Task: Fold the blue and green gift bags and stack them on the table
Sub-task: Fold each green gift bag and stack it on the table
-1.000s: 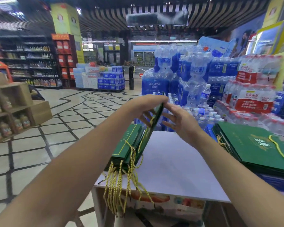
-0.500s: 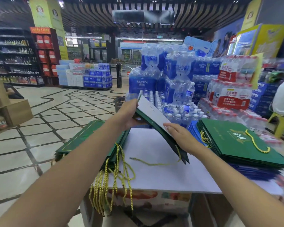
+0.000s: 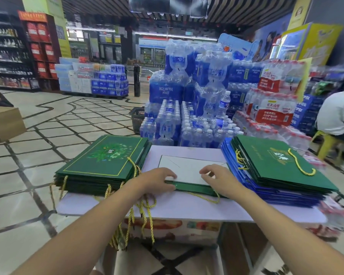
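Item 1. My left hand (image 3: 157, 179): fingers bent over the near left corner of the green gift bag (image 3: 187, 169), thumb along its green edge, pinching it against the table (image 3: 187, 209).

Item 2. My right hand (image 3: 220, 178): fingers curled, tips on the bag's white panel, palm over its near edge. The thumb is hidden, so I cannot tell whether this hand grips or only presses.

Item 3. The green gift bag: flat on the table, white panel up, spanning the gap between my two hands and reaching away from both. Its gold cord handle (image 3: 205, 198) loops out toward me, just under my right wrist.

Item 4. Left stack of green bags (image 3: 103, 159): folded flat, just outside my left hand, printed face up. Their gold cords (image 3: 143, 215) hang over the table edge below my left forearm.

Item 5. Right stack of green bags (image 3: 276, 163): just outside my right hand, lying on a pile of blue bags (image 3: 282, 195).

Item 6. Packs of bottled water (image 3: 187, 96): stacked on the floor beyond both hands, behind the table.

Item 7. A shopping basket (image 3: 137, 118): far beyond my left hand, beside the water.

Item 8. A seated person (image 3: 336, 114): well off past my right hand, on a yellow stool.
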